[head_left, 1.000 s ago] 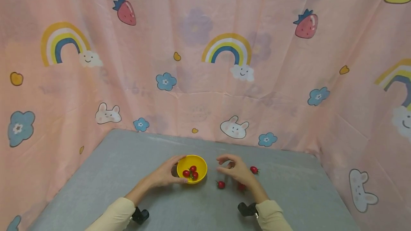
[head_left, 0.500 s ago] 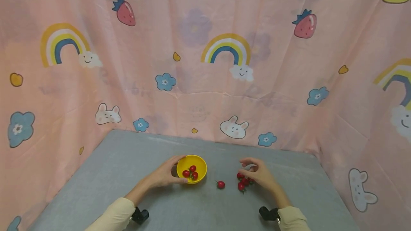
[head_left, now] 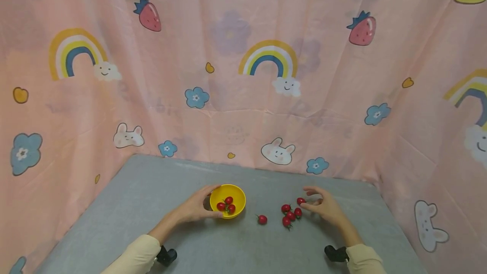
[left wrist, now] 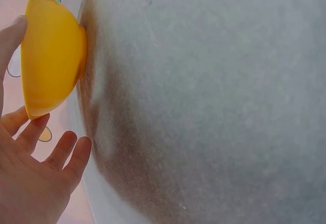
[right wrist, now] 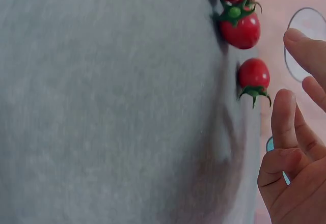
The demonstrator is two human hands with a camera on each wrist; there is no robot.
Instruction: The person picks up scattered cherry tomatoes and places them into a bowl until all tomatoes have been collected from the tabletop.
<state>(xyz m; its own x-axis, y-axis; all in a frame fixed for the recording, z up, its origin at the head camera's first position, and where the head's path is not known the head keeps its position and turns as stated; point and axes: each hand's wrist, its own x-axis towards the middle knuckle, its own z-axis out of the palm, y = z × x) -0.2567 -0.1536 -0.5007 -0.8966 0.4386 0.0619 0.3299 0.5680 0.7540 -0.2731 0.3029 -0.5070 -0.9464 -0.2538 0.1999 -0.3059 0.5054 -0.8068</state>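
My left hand (head_left: 195,204) grips the yellow bowl (head_left: 239,198) by its rim, thumb on the near side and fingers at the far side. In the left wrist view the bowl (left wrist: 53,56) stands upright with fingertips along its edge. Three red cherry tomatoes (head_left: 231,209) lie inside it. On the right, my right hand (head_left: 328,207) hovers with thumb and fingers spread around a single cherry tomato (head_left: 301,201). The right wrist view shows this tomato (right wrist: 253,74) on the table, a gap separating it from the fingertips.
Several more cherry tomatoes (head_left: 291,216) cluster just left of the right hand. One stray cherry tomato (head_left: 262,220) lies between them and the bowl. The grey table (head_left: 228,253) meets a pink printed curtain (head_left: 335,134) at its back and sides.
My right hand has moved right, from beside the bowl, past the cluster, to the far-right tomato. The left hand and bowl have stayed in place.
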